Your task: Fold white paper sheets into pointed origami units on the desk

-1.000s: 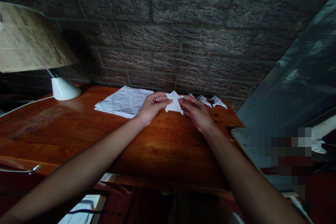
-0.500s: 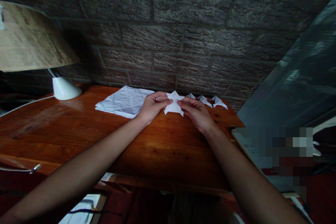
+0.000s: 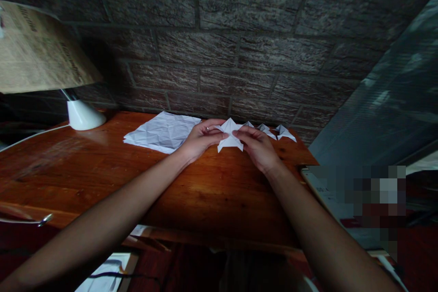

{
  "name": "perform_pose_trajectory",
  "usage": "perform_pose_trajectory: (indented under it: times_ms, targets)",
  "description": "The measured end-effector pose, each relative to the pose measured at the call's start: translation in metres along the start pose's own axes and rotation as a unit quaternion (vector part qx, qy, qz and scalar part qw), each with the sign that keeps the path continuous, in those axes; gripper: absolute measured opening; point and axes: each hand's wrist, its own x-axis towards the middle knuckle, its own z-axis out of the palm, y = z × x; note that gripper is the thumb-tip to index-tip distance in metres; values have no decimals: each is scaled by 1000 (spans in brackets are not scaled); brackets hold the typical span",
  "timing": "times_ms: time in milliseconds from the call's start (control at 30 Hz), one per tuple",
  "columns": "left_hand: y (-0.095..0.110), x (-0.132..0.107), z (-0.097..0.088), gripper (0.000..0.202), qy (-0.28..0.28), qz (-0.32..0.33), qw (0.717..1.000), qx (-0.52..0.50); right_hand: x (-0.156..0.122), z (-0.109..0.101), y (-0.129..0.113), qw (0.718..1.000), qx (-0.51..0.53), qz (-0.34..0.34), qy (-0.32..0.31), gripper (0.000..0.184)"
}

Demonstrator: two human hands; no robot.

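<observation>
A small folded white paper piece [image 3: 230, 139] is pinched between both my hands over the far part of the wooden table [image 3: 102, 169]. My left hand [image 3: 200, 139] grips its left side with closed fingers; a ring shows on one finger. My right hand [image 3: 258, 146] holds its right side, fingers closed on the paper. A creased white sheet [image 3: 160, 131] lies flat just left of my left hand. Several small folded paper pieces [image 3: 273, 132] sit in a row behind my right hand, near the wall.
A lamp with a white base [image 3: 84, 116] and printed shade [image 3: 37, 52] stands at the table's left. A dark brick wall [image 3: 239, 45] closes the back. A board with papers [image 3: 335, 200] lies at the right. A drawer handle [image 3: 27, 222] sits at the near left.
The folded paper piece has turned and dropped slightly between my fingers, its lower point now further right. Both hands stay in nearly the same place.
</observation>
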Motion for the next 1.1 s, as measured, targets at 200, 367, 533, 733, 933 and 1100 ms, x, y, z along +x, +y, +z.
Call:
perform_pose_trajectory:
  times_ms: [200,367,533,733,933,1100]
  targets:
    - [-3,1,-3,38,16,-1,999,39,1,0,0,1000,6,-8,5,20]
    - [-4,3,-3,37,72,8,997,31,-1,1,-1,1000,-19,-15,6,20]
    - [-4,3,-1,35,67,10,998,3,-1,1,-2,1000,-20,-11,5,33]
    - [-5,2,0,30,61,6,998,8,0,2,-1,1000,-1,-8,14,28]
    - [-3,3,0,25,81,3,997,-4,0,1,1,999,-13,-7,28,22]
    - [-2,2,0,31,65,-4,998,1,1,0,2,999,-7,-7,45,27]
